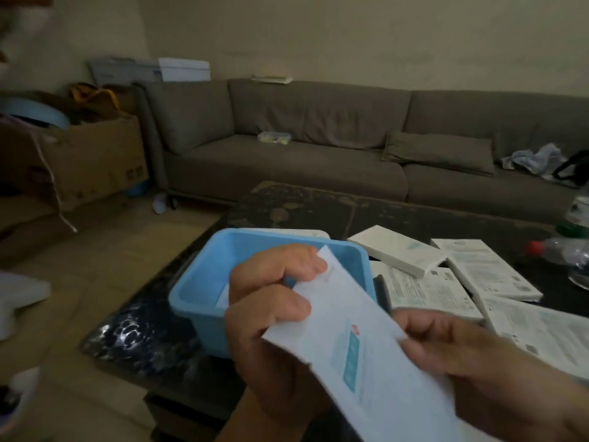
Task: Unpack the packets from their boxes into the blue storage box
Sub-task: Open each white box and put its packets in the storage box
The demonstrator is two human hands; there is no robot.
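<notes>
Sofa [318, 148] in grey-brown fabric runs along the far wall, with a loose cushion [438, 151] lying on its right seat. Left of it on the floor stands a large cardboard carton [92, 161]. In front of the sofa is a dark, glossy table [318, 212], and everything for the job sits on it. Near the table's left edge rests the blue storage box [204, 282], open at the top, with a white packet partly visible inside. Along the table's right side lie several flat white boxes [497, 272], some overlapping, printed faces up. At the right edge a clear plastic bottle [561, 250] with a red cap lies on its side. Held up just above the near edge of the table, in front of the blue box, is one white box [360, 342] with teal print, tilted. The left hand [264, 317] grips its upper end, thumb on the face and fingers curled behind. The right hand [455, 352] holds its right side, fingers closed round the edge.
</notes>
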